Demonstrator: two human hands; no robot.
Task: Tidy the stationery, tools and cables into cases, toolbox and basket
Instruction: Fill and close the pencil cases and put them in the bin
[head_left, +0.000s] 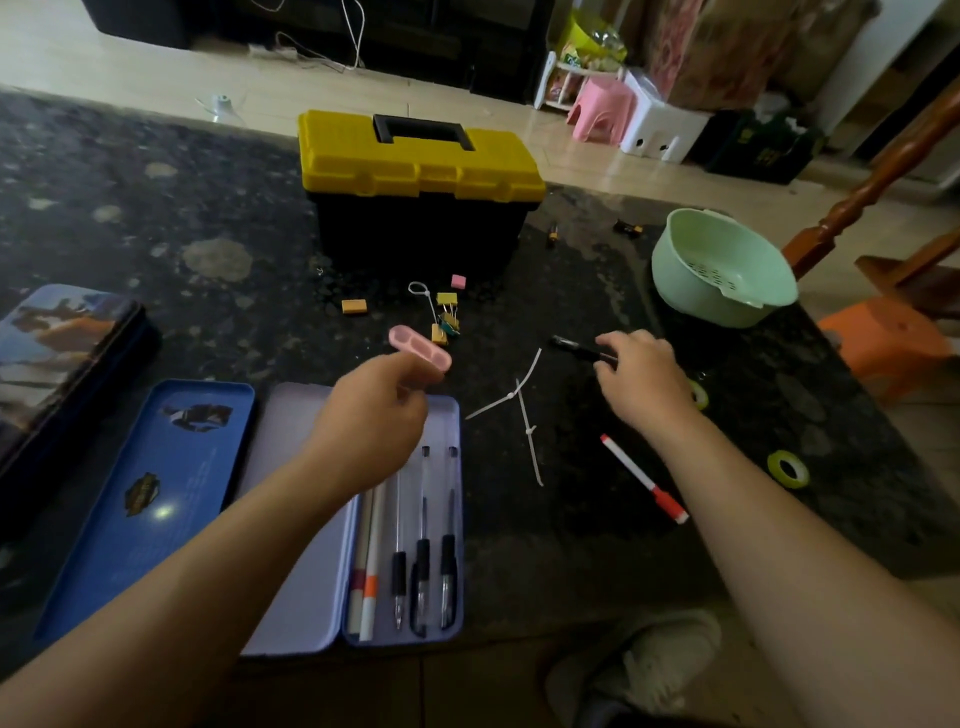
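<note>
Pinching pink piece (420, 354) by near end in left grip (374, 415), above open case (296, 415); seems light, stiff, smooth. Holding black pen (571, 347) in right grip (641, 379), near basket (675, 283); slim, better taken mid-barrel.

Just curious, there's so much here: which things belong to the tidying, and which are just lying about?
Job: pink item, black pen, open pencil tin, cable ties, binder clips, toolbox, green basket.
Lying about: pink stool, orange stool, shoe.
</note>
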